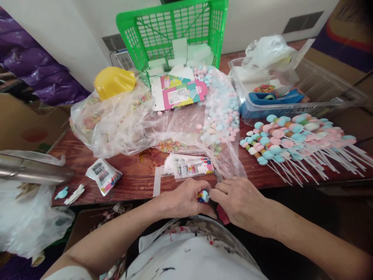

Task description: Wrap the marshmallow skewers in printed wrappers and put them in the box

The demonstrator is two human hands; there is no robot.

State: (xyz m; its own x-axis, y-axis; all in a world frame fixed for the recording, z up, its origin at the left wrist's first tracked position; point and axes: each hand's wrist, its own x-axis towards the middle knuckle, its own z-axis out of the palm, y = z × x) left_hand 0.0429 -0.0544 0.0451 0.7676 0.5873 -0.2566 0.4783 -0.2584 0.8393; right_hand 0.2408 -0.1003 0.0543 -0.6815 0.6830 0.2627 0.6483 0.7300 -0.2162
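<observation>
Near edge of worktop [131, 169], about its middle: candy stick [204, 196] held at the edge, end-on to the wearer. Left hand [186, 198] curls fingers around its coloured body, probably to steady it; right hand [237, 204] seems to pinch the pale stick end, fingertips partly hidden. A red piece [223, 215] shows below the right hand; its use unclear. Just beyond, printed sleeves [189, 166] lie flat, likely placed for short reach. Left along the near edge, printed packets [104, 175]; bare wood between the two groups gives the left hand some sideways room. Toward the right end, finished-looking candy skewers [294, 136] lie heaped, sticks toward the near edge, perhaps for easy picking; they limit the right hand's sweep. Farther back, candy bags [223, 105] slump across the middle, closing off forward room. Far edge: green crate [171, 8], clear tub [320, 104] right of it.
</observation>
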